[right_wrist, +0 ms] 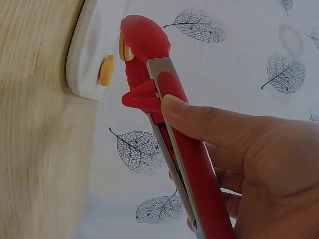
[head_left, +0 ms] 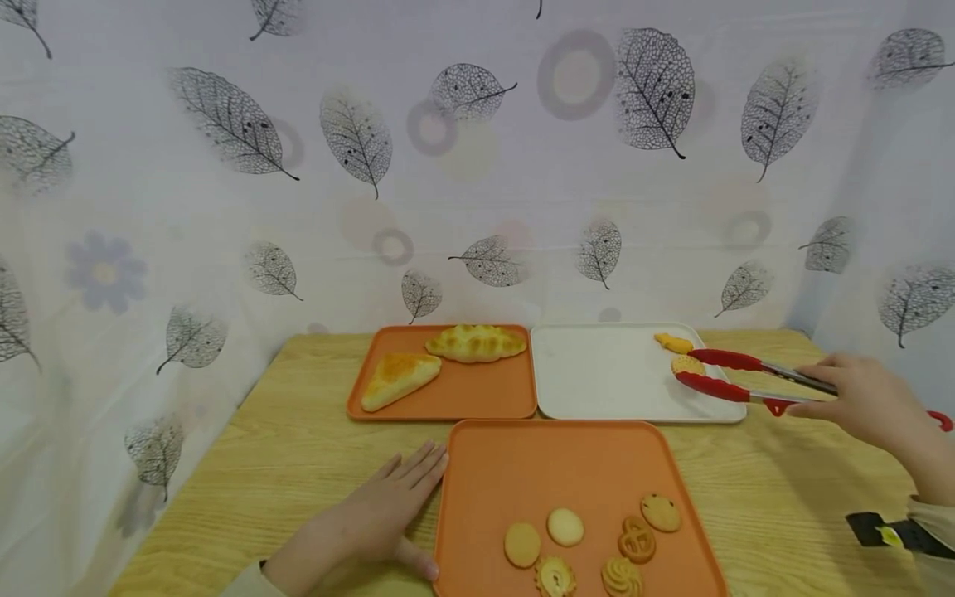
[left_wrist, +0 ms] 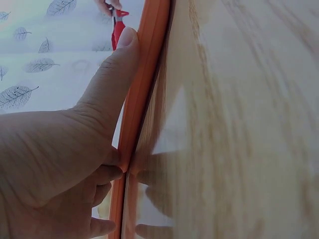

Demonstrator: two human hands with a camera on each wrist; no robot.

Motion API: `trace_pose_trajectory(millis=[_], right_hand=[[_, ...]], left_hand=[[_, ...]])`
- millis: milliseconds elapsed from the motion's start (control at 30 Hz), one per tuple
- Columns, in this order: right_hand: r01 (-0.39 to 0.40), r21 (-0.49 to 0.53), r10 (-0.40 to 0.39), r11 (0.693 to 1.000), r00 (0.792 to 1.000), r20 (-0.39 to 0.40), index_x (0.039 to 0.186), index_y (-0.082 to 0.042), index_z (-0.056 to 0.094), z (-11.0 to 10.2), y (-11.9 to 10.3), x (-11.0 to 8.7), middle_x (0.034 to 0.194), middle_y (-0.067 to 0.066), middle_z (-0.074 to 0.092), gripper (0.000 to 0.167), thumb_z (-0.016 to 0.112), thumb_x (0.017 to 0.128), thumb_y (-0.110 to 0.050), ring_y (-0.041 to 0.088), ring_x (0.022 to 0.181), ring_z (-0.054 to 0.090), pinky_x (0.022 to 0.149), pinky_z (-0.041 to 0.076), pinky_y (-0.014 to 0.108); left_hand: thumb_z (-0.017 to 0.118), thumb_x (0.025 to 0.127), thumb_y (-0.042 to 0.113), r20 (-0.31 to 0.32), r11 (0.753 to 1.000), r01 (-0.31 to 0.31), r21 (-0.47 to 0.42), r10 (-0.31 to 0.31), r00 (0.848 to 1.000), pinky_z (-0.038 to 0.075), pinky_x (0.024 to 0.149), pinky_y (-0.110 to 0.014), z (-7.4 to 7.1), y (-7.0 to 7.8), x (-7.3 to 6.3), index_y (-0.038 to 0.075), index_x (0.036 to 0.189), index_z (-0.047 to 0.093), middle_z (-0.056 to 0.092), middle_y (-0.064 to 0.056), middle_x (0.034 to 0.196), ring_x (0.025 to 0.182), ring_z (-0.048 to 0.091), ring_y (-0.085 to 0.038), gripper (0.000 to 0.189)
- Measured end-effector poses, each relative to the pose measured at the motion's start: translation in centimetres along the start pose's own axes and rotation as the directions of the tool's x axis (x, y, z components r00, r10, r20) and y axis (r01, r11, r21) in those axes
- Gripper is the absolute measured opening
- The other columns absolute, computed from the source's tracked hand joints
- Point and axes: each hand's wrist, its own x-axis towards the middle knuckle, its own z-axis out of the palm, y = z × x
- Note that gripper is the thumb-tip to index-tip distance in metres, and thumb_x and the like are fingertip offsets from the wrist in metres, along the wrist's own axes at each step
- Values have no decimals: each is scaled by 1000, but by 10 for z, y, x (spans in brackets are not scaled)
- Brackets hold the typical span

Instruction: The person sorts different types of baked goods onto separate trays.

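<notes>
My right hand (head_left: 869, 402) grips red-and-metal tongs (head_left: 719, 389) over the right end of the white tray (head_left: 597, 373). Between the red tips sits a round cookie (head_left: 686, 365); its edge shows in the right wrist view as a biscuit (right_wrist: 128, 53). A small orange-brown cookie (head_left: 674, 342) lies on the white tray just behind the tongs. My left hand (head_left: 380, 514) rests along the left edge of the front orange tray (head_left: 552, 464). Its fingers are extended, and in the left wrist view the straight thumb (left_wrist: 112, 74) lies against the tray's rim.
Several cookies, among them a pretzel-shaped one (head_left: 637, 540) and a swirled one (head_left: 622, 576), lie on the front tray's near half. Behind it, a second orange tray (head_left: 477, 398) holds a triangular bread (head_left: 399, 381) and a long ridged bread (head_left: 475, 343). A leaf-patterned curtain (head_left: 507, 191) stands behind the table.
</notes>
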Motion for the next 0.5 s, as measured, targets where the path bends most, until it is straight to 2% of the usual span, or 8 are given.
trace_pose_trajectory(millis=[233, 500], right_hand=[[-13, -14, 13, 1000, 999, 40, 114, 14, 62, 12, 12, 7, 103, 37, 57, 77, 82, 67, -44, 51, 86, 57, 66, 50, 54], [-17, 7, 17, 1000, 997, 69, 113, 14, 62, 15, 15, 10, 100, 34, 57, 74, 83, 68, -41, 47, 80, 57, 61, 51, 52]], left_hand=[[59, 68, 80, -11, 1000, -4, -3, 4, 1000, 21, 118, -60, 1, 1, 1, 6, 157, 13, 8, -13, 165, 153, 7, -29, 124], [56, 68, 82, -7, 1000, 11, 5, -11, 1000, 19, 118, -60, 3, 1, 3, 7, 157, 12, 7, -12, 165, 153, 6, -29, 125]])
